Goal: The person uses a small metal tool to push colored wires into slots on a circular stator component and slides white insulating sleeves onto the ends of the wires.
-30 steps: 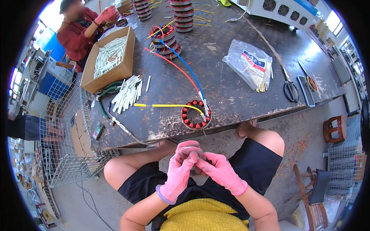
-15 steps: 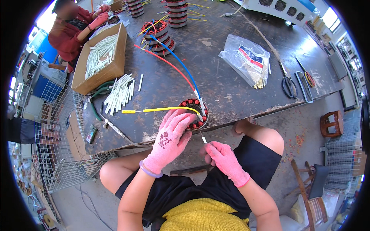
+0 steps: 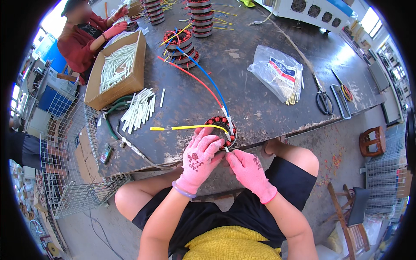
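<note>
At the near edge of the dark, scuffed counter [image 3: 260, 117], my left pink-gloved hand [image 3: 200, 157] covers a ring-shaped red-and-black coil core [image 3: 216, 121], grip unclear; my right pink-gloved hand [image 3: 251, 171] pinches a slim white tube [image 3: 226, 149], best eased straight, I judge.

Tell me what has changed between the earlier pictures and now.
The left hand and right hand, first together, have moved forward. The left now lies on the wound ring; the right pinches a white sleeve and has brought it closer to the ring's near edge. The white tube pile, plastic bag and black-handled scissors stayed put.
</note>
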`<control>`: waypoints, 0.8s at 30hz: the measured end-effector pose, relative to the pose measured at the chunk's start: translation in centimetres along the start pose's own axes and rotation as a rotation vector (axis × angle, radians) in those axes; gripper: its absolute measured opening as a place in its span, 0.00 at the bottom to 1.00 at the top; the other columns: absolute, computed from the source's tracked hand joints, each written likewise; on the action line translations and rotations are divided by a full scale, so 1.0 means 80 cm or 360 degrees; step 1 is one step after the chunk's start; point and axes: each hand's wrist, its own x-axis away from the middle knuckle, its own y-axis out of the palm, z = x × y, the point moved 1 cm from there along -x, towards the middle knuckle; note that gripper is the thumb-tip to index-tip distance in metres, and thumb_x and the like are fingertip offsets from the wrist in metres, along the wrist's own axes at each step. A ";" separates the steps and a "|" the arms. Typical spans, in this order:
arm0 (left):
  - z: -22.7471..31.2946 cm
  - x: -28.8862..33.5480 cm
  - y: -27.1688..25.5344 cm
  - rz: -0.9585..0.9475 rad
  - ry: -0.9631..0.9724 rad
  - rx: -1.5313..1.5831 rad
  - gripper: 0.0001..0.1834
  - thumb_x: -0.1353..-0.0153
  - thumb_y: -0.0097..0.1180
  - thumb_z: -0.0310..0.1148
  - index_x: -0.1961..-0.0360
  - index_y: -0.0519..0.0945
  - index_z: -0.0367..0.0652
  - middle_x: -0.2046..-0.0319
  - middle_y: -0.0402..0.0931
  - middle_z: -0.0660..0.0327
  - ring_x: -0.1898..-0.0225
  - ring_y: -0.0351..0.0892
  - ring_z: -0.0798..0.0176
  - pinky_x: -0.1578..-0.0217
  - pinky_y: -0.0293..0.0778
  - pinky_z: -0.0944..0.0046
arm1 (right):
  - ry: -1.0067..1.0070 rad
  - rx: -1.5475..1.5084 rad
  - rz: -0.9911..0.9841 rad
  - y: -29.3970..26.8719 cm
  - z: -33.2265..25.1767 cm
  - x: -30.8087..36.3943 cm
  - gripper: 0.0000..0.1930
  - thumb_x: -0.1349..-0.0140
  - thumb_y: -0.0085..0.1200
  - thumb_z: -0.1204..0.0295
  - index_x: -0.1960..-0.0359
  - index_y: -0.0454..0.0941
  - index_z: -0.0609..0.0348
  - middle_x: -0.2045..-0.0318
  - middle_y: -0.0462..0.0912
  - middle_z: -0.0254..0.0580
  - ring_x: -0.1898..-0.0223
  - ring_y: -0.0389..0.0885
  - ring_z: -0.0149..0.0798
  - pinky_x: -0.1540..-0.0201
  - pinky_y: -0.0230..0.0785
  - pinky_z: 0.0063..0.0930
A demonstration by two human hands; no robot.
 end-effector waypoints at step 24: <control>0.011 -0.022 0.004 0.0102 -0.0997 0.0766 0.46 0.54 0.71 0.33 0.35 0.59 0.36 0.44 0.58 0.49 0.40 0.63 0.50 0.40 0.65 0.55 | -0.1200 0.0741 -0.0114 -0.077 -0.015 -0.095 0.42 0.61 0.72 0.61 0.41 0.68 0.60 0.41 0.72 0.49 0.44 0.75 0.52 0.43 0.69 0.41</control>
